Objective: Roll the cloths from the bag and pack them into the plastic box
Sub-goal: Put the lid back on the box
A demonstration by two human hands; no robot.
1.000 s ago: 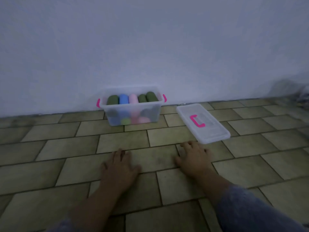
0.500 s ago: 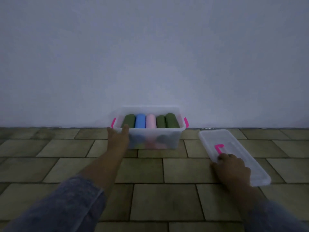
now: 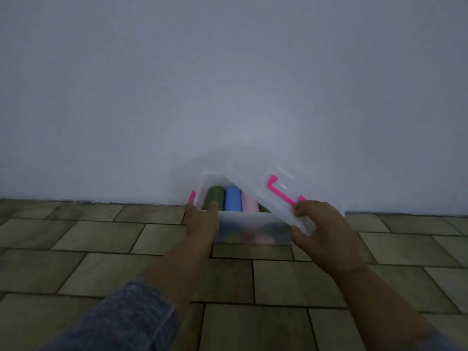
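lid: the clear plastic lid with the pink handle was flat on the floor half a second ago — now it's tilted over the box's right side.
right hand: the right hand is pinching the lid's near corner, fingers curled round the edge.
left hand: the left hand is closed over the near-left rim of the clear plastic box with pink clips, steadying it.
cloths: green, blue and pink rolled cloths sit side by side inside, so packing looks done and closing is what's left.
around: brown tiled floor, plain white wall right behind — no bag in view.
in the way: nothing obvious, though the lid is skewed and needs squaring up.
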